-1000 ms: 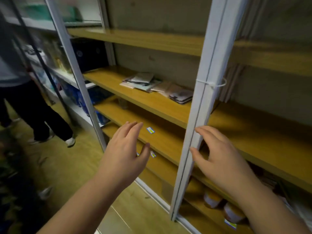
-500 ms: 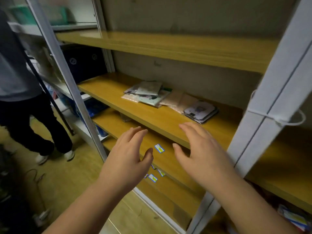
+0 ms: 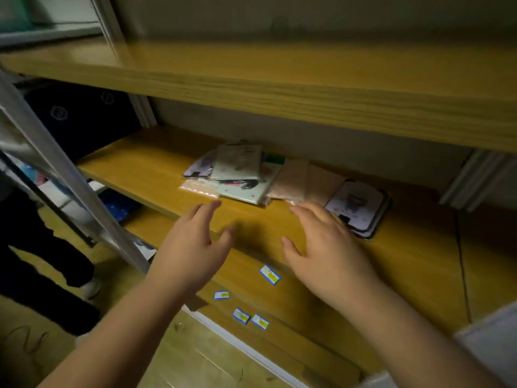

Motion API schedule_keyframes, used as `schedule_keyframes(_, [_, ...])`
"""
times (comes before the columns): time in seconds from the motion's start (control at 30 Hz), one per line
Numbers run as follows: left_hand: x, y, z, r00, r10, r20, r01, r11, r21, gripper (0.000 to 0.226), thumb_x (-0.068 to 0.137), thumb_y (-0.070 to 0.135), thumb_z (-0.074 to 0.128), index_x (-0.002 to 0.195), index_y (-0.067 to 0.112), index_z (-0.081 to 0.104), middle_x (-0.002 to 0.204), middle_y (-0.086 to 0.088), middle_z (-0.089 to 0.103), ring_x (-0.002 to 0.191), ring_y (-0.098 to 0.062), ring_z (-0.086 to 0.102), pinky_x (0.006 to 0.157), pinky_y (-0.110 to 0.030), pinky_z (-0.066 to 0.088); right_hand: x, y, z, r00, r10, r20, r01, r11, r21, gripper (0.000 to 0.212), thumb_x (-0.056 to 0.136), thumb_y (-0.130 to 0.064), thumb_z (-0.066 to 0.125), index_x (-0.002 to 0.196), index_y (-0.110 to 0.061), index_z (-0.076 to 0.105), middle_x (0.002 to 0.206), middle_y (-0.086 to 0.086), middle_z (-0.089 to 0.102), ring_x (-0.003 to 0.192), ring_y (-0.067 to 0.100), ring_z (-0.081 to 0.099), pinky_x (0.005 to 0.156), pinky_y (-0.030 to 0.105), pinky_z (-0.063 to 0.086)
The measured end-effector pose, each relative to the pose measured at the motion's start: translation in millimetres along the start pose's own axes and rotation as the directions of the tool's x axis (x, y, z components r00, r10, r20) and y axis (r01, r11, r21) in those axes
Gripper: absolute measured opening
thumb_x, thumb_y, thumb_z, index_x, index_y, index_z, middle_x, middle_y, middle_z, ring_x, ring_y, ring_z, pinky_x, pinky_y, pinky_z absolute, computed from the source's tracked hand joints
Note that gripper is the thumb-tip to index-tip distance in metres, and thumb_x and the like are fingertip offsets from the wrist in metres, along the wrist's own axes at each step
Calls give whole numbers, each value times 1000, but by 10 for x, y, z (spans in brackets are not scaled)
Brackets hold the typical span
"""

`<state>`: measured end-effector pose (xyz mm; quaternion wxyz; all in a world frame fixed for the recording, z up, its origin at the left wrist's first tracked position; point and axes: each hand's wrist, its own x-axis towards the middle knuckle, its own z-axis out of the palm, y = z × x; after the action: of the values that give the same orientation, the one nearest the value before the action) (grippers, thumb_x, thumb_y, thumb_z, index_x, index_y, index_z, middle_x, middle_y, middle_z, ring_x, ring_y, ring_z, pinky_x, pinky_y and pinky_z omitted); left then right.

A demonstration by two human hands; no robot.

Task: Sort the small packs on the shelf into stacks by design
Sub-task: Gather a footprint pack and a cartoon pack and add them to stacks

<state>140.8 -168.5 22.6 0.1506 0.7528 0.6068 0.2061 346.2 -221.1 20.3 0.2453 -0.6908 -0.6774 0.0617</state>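
Wooden boards on pale metal uprights fill the view, and the middle shelf (image 3: 145, 166) carries the work: a loose heap of small packs (image 3: 246, 175) lying flat and overlapping toward the back, with mint-green ones on top at the left, tan ones (image 3: 302, 183) fanned beside them, and a short pile of white, dark-edged packs (image 3: 361, 208) at the right end. Both hands hover above the front of that shelf, fingers spread and relaxed, gripping nothing. The left hand (image 3: 193, 247) has its fingertips (image 3: 212, 205) just short of the clear-wrapped pack at the heap's near left corner; the right hand (image 3: 327, 247) has its fingertips (image 3: 302, 212) near the front edge of the tan packs and just beside the white pile, though whether they touch anything cannot be told. The step seems to be the first reach into the heap. To do it well, I would lift from the top rather than pull from beneath, since the glossy wrappers look likely to slide and drag their neighbours; take one design at a time, steady the heap with the free hand, and set each stack on the bare board at the front. Small blue-and-yellow labels (image 3: 270, 275) mark the lower shelf edges, and a person's dark trouser legs (image 3: 42, 259) stand at the left.
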Motion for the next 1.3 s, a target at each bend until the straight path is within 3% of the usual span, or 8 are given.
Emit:
schedule_keyframes(0.27, [1559, -328, 42, 997, -56, 45, 52, 996, 71, 72, 91, 66, 49, 144, 18, 44, 142, -14, 50, 121, -39, 55, 95, -45, 48, 300, -204, 257, 984, 166, -70, -169, 984, -47, 53, 89, -38, 62, 138, -22, 52, 138, -5, 54, 127, 16, 49, 107, 33, 40])
schedule_keyframes(0.43, [1814, -455, 86, 996, 22, 81, -5, 977, -215, 72, 78, 50, 75, 136, 15, 51, 133, -14, 58, 112, -37, 61, 85, -48, 57, 387, -344, 400, 971, 219, -100, -225, 973, -57, 52, 89, -38, 60, 139, -24, 51, 139, -9, 52, 126, 10, 46, 106, 26, 34])
schedule_keyframes(0.6, [1796, -612, -49, 957, -51, 286, 254, 625, -738, 41, 86, 3, 73, 113, 24, 51, 106, 3, 63, 94, -27, 68, 57, -37, 62, 456, -447, 495, 966, 232, -117, -242, 967, -81, 52, 91, -39, 58, 141, -27, 48, 140, -12, 49, 127, 5, 41, 103, 18, 27])
schedule_keyframes(0.7, [1743, -723, -174, 931, -80, 356, 334, 580, -743, 23, 91, 0, 65, 99, 19, 55, 101, -6, 64, 79, -19, 64, 56, -27, 55, 497, -514, 550, 966, 230, -114, -240, 968, -79, 52, 92, -39, 57, 141, -26, 48, 140, -12, 49, 128, 5, 42, 106, 21, 31])
schedule_keyframes(0.9, [1611, -1058, -318, 880, -112, 461, 471, 318, -823, 33, 97, 2, 56, 128, 9, 45, 117, -18, 61, 101, -34, 68, 67, -35, 63, 710, -503, 736, 953, 281, -110, -288, 957, -48, 49, 91, -37, 59, 138, -23, 53, 136, -8, 54, 124, 9, 46, 102, 22, 34])
schedule_keyframes(1.07, [1428, -1175, -404, 897, -177, 405, 439, 248, -864, 15, 98, 2, 53, 101, 17, 54, 113, -14, 62, 99, -31, 67, 75, -39, 59, 1217, -538, 824, 914, 374, -155, -373, 927, 39, 39, 91, -43, 58, 118, -16, 64, 108, 2, 63, 102, 23, 60, 75, 28, 41])
schedule_keyframes(1.2, [1354, -1209, -476, 901, -201, 385, 419, 175, -891, 21, 97, 0, 53, 94, 21, 52, 108, -11, 59, 95, -30, 65, 76, -40, 57, 1797, -707, 872, 908, 418, -34, -417, 909, 19, 46, 92, -58, 48, 99, -16, 65, 91, 6, 66, 87, 28, 64, 60, 29, 40])
schedule_keyframes(1.3, [1329, -1261, -537, 899, -199, 390, 424, 177, -888, 18, 97, 0, 52, 100, 18, 54, 109, -12, 61, 95, -30, 67, 69, -35, 62, 2087, -793, 1029, 889, 455, 44, -449, 887, -107, 68, 82, -73, 47, 121, -19, 61, 114, 10, 64, 105, 30, 62, 72, 30, 43])
